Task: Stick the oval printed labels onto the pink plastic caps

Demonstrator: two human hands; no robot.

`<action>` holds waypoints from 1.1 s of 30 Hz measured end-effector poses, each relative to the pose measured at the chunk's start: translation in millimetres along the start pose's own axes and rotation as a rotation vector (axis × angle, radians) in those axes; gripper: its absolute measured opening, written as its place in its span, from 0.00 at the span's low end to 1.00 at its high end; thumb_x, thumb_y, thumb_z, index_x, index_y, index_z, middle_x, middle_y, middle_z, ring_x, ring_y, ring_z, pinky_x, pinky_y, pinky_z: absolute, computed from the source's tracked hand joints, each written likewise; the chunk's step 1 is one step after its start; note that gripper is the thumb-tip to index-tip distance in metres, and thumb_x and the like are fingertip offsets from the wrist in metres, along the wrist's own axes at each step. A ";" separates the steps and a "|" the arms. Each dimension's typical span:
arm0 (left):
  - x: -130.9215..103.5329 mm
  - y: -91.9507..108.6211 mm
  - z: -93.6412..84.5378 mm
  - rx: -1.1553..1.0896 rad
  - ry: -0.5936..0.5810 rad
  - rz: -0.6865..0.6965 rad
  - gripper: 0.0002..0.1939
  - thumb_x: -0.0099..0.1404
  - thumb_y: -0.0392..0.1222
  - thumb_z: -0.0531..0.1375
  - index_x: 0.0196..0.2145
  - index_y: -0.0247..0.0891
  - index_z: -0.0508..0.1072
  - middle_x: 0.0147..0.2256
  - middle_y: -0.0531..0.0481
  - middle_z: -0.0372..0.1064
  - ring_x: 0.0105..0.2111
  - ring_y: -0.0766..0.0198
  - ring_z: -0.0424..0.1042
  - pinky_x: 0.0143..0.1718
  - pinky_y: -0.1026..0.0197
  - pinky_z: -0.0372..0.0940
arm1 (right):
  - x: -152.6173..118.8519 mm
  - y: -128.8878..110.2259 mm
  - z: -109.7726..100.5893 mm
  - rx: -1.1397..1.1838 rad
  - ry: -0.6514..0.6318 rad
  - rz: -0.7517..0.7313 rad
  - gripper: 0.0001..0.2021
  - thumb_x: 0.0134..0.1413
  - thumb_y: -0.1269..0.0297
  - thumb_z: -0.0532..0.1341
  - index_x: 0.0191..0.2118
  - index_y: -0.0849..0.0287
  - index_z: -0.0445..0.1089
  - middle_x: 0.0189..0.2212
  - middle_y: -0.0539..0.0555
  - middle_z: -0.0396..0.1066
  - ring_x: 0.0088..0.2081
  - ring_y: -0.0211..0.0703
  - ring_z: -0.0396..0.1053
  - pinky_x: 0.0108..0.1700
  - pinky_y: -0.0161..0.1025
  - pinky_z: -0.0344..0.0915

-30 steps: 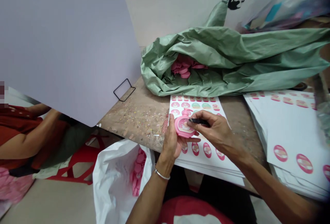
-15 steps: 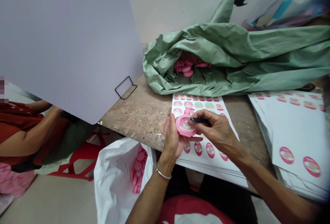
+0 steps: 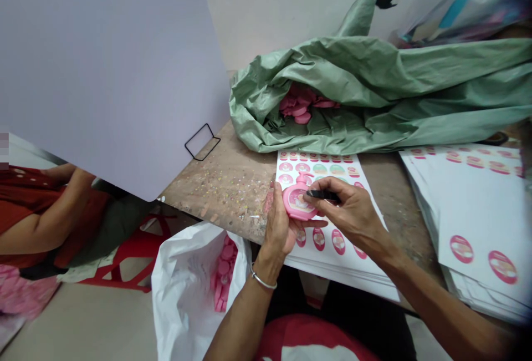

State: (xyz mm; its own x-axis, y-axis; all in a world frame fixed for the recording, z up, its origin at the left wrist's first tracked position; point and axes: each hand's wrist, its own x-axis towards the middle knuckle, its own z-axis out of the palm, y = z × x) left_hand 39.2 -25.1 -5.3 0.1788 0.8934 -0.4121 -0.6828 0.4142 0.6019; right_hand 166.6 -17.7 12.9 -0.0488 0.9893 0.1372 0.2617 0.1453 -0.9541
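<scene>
A small pink pump-bottle shape (image 3: 296, 210) with an oval label on its front rests in my left hand (image 3: 278, 225), the fingers curled behind it. My right hand (image 3: 353, 211) pinches a thin black tool (image 3: 326, 195), whose tip lies at the label. Beneath both hands is a stack of white sticker sheets (image 3: 341, 272) printed with pink and green round and oval stickers.
A green sack (image 3: 366, 72) with pink pieces lies behind the sheets. More sheets (image 3: 477, 206) are stacked at right. A white bag (image 3: 174, 283) of pink pieces stands below the table edge. A black wire stand (image 3: 203, 142) and a seated person (image 3: 45, 211) are left.
Both hands hold almost the same pose on the pink piece and the black tool. At the left, the other person's arm has shifted slightly.
</scene>
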 end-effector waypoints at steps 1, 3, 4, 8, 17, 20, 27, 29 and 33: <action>0.1 -0.1 0.1 0.004 0.003 0.001 0.27 0.72 0.56 0.45 0.49 0.31 0.72 0.42 0.37 0.76 0.42 0.50 0.77 0.35 0.51 0.75 | -0.1 -0.5 -0.1 -0.007 0.001 -0.004 0.15 0.48 0.51 0.67 0.29 0.58 0.70 0.25 0.50 0.69 0.27 0.36 0.64 0.31 0.34 0.64; 0.7 -0.7 -0.4 0.009 0.009 0.007 0.27 0.71 0.56 0.46 0.50 0.32 0.72 0.42 0.38 0.76 0.43 0.50 0.76 0.35 0.51 0.75 | -0.5 -1.4 -0.3 -0.025 0.002 -0.013 0.14 0.48 0.51 0.66 0.29 0.58 0.70 0.26 0.50 0.69 0.27 0.38 0.65 0.31 0.35 0.64; 1.2 -1.1 -1.0 0.009 0.008 0.012 0.26 0.71 0.56 0.47 0.50 0.33 0.73 0.42 0.38 0.76 0.43 0.50 0.76 0.35 0.51 0.75 | -0.6 -1.8 -0.3 -0.035 0.004 -0.017 0.14 0.49 0.51 0.66 0.29 0.58 0.70 0.26 0.50 0.69 0.28 0.38 0.66 0.32 0.35 0.65; 3.2 -3.1 -3.7 -0.009 -0.009 0.041 0.26 0.70 0.57 0.49 0.47 0.32 0.73 0.43 0.37 0.76 0.44 0.49 0.75 0.38 0.48 0.75 | -0.7 -2.8 0.4 -0.057 0.016 -0.033 0.10 0.49 0.56 0.66 0.29 0.57 0.70 0.26 0.50 0.70 0.29 0.39 0.67 0.33 0.36 0.66; 1.4 0.8 -1.3 0.015 0.040 0.055 0.26 0.70 0.56 0.49 0.51 0.32 0.71 0.44 0.37 0.75 0.41 0.50 0.76 0.38 0.46 0.74 | -0.5 -2.4 2.1 -0.085 0.022 -0.056 0.07 0.49 0.59 0.65 0.31 0.57 0.71 0.28 0.50 0.71 0.30 0.40 0.68 0.36 0.38 0.67; 0.2 2.8 -0.5 0.028 0.034 0.033 0.27 0.71 0.56 0.47 0.50 0.31 0.71 0.42 0.37 0.76 0.40 0.51 0.77 0.37 0.48 0.75 | 0.7 -2.0 1.6 -0.017 0.015 -0.018 0.10 0.48 0.57 0.67 0.30 0.57 0.70 0.27 0.50 0.70 0.29 0.38 0.66 0.33 0.36 0.66; -0.3 3.1 -3.3 0.035 0.001 0.026 0.26 0.71 0.56 0.47 0.49 0.32 0.71 0.37 0.40 0.77 0.33 0.54 0.78 0.34 0.50 0.75 | 5.3 -1.7 -0.2 0.228 -0.045 0.166 0.20 0.39 0.48 0.71 0.30 0.59 0.70 0.25 0.50 0.68 0.25 0.35 0.63 0.26 0.33 0.64; -0.2 2.7 -4.0 0.041 -0.008 0.025 0.26 0.70 0.57 0.48 0.49 0.32 0.72 0.36 0.40 0.76 0.32 0.55 0.78 0.33 0.50 0.75 | 5.1 -1.3 0.0 0.250 -0.046 0.173 0.21 0.38 0.46 0.71 0.29 0.58 0.70 0.26 0.50 0.68 0.26 0.35 0.63 0.27 0.33 0.64; -1.1 2.7 -3.4 0.044 0.010 0.016 0.25 0.71 0.55 0.47 0.48 0.33 0.72 0.37 0.41 0.76 0.33 0.55 0.77 0.34 0.50 0.75 | 2.2 -1.1 1.7 0.160 -0.032 0.125 0.20 0.40 0.47 0.70 0.30 0.59 0.71 0.25 0.50 0.68 0.25 0.35 0.63 0.27 0.33 0.63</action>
State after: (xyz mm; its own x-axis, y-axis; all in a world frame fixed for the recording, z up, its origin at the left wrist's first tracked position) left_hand 34.8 -25.6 -5.6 0.1603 0.8984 -0.4088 -0.6539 0.4069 0.6378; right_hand 164.6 -15.7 13.8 -0.0571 0.9983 0.0093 0.1111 0.0156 -0.9937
